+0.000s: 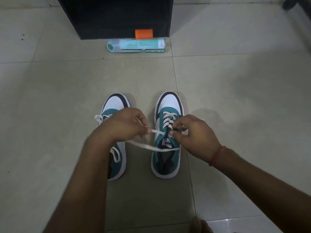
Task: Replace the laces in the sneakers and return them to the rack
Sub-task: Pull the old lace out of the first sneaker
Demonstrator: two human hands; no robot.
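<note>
Head view: your left hand (124, 125) pinches the white lace (156, 131); your right hand (193, 133) grips the right sneaker (168, 132) (frame centre).

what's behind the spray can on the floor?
Behind the teal spray can, lying on its side, stands a black rack or cabinet, with an orange cylinder at its base. The cylinder's lower edge is hidden by the can.

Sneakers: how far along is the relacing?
Done: the right sneaker shows crossed white lace over its lower eyelets. In hand: the left hand pulls one lace end out sideways; the right hand pinches at the upper eyelets. Left: finishing it, the left sneaker with its loose lace, then racking both.
</note>
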